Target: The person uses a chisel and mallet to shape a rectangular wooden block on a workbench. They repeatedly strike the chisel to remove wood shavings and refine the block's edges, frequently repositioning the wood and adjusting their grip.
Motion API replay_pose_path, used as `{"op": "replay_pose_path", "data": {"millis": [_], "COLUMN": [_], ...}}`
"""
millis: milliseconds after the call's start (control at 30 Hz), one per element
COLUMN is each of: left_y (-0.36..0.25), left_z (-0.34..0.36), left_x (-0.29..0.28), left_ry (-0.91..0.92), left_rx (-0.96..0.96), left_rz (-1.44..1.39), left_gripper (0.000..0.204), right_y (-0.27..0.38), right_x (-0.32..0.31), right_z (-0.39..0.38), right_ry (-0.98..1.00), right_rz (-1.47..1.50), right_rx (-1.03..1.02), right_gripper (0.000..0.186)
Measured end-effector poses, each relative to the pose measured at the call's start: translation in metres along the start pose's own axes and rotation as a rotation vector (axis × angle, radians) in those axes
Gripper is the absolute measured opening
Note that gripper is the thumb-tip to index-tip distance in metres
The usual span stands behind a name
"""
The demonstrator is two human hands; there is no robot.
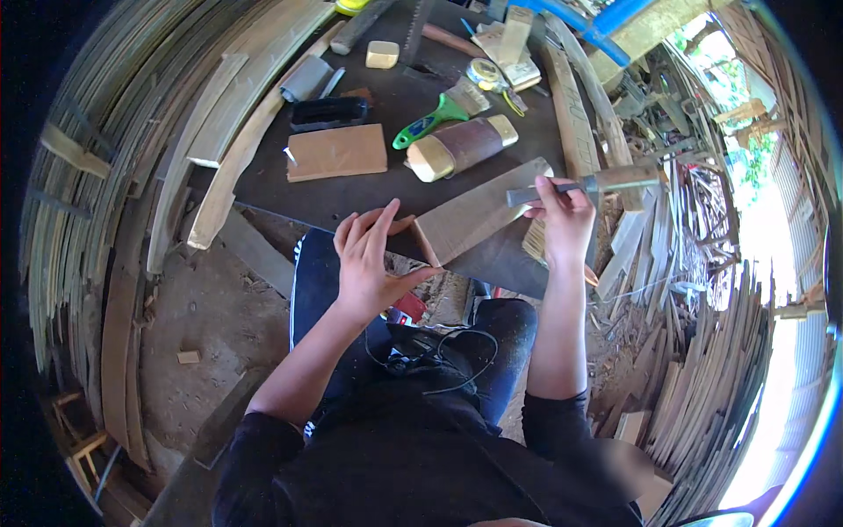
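A wooden block [479,215] lies slantwise on the dark worktable near its front edge. My left hand [364,263] is at the block's near left end, fingers spread, the thumb at its lower corner; whether it bears any weight I cannot tell. My right hand [566,220] is closed around the metal part of a chisel [628,177], whose wooden handle sticks out to the right. The chisel's blade points left above the block's right part. Partly hidden beside my right wrist is a bristle brush [534,239].
On the table [351,195] lie a flat brown board [338,152], a black tray-like piece [329,112], a sandpaper-wrapped block [464,147], a green-handled brush [430,121], a tape measure [485,74] and a small wood block [382,54]. Long planks [255,88] lean at left; stacked strips [702,378] stand right.
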State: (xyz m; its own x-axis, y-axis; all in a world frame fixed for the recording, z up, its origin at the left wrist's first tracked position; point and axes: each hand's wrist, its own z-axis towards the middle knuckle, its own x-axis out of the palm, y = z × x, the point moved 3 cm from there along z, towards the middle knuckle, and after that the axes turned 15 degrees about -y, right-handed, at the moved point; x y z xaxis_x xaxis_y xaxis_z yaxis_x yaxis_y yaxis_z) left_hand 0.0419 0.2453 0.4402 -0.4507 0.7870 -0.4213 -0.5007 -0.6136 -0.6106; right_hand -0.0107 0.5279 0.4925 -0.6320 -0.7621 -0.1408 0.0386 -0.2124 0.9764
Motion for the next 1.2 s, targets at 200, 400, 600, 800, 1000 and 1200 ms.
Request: {"op": "replay_pose_path", "data": {"millis": [200, 400, 600, 800, 1000, 1200], "left_y": [0.000, -0.002, -0.004, -0.003, -0.004, -0.021], "left_z": [0.001, 0.002, 0.003, 0.003, 0.002, 0.007], "left_x": [0.003, 0.002, 0.003, 0.003, 0.002, 0.002], "left_ry": [0.006, 0.004, -0.005, -0.008, 0.067, 0.106], "left_rx": [0.016, 0.023, 0.035, 0.032, 0.057, 0.164], "left_rz": [0.029, 0.052, 0.056, 0.063, 0.108, 0.156], "left_gripper": [0.105, 0.105, 0.105, 0.102, 0.091, 0.080], "right_y": [0.010, 0.008, 0.013, 0.008, 0.019, -0.008], "right_x": [0.027, 0.004, 0.031, 0.013, 0.029, -0.032], "right_z": [-0.059, -0.022, -0.092, -0.066, -0.107, -0.058], "right_ry": [0.279, 0.108, 0.315, 0.136, 0.332, 0.072], "right_rz": [0.056, 0.017, 0.191, 0.129, 0.215, 0.331], "right_rx": [0.006, 0.039, 0.094, 0.124, 0.041, 0.003], "right_gripper": [0.019, 0.017, 0.016, 0.017, 0.010, 0.011]}}
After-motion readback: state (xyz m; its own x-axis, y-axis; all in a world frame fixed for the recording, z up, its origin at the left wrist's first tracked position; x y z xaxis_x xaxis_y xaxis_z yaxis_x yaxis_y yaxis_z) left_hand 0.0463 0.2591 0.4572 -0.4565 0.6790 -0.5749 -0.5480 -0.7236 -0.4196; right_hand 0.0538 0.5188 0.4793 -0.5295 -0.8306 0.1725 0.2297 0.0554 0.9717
